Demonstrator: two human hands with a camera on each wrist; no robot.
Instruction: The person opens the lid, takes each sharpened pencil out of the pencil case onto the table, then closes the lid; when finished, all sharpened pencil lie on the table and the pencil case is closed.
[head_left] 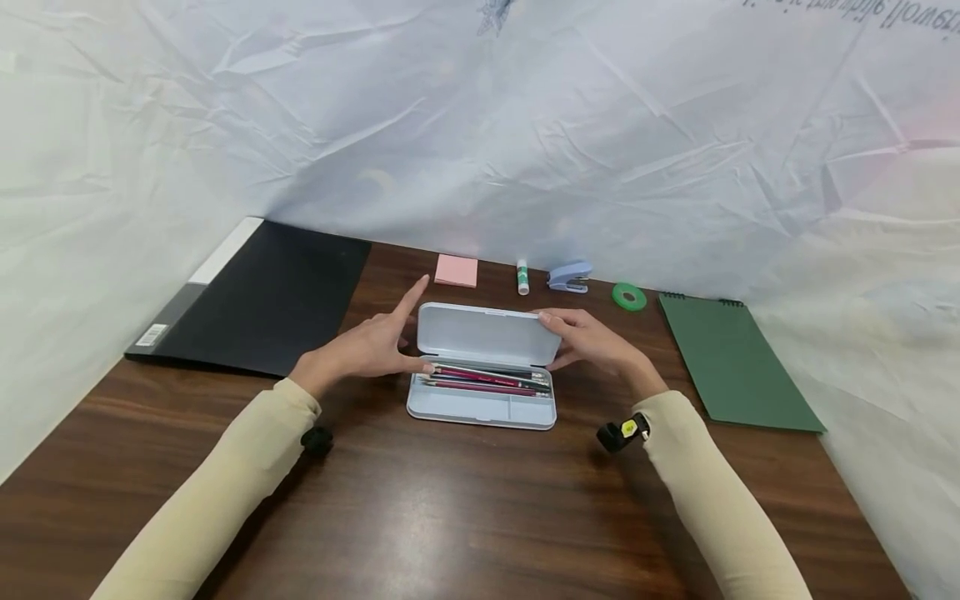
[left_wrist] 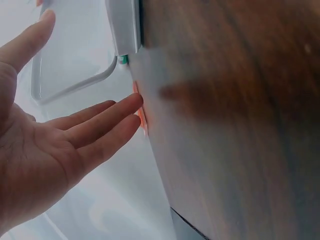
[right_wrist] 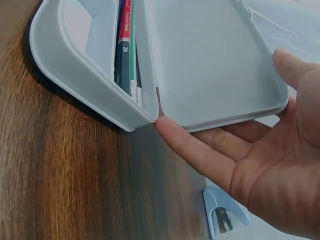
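A pale blue-grey pencil case [head_left: 459, 408] lies on the table with its lid [head_left: 483, 333] raised. Several pencils [head_left: 483, 380], some dark red and some dark, fill its rear compartment. By the case's left end, my left hand [head_left: 363, 346] is spread, thumb apart from the straight fingers. The left wrist view shows nothing held in the palm, with the lid just beyond the thumb. At the right end, my right hand [head_left: 592, 340] holds the lid, thumb at its edge and fingers behind; in the right wrist view the index fingertip touches near the hinge corner.
A black folder [head_left: 262, 292] lies at the left. Along the back are pink sticky notes [head_left: 456, 271], a glue stick [head_left: 522, 277], a blue stapler [head_left: 569, 276] and a green tape roll [head_left: 629, 297]. A green spiral notebook [head_left: 735, 362] rests at the right. White sheeting [head_left: 480, 150] surrounds the table.
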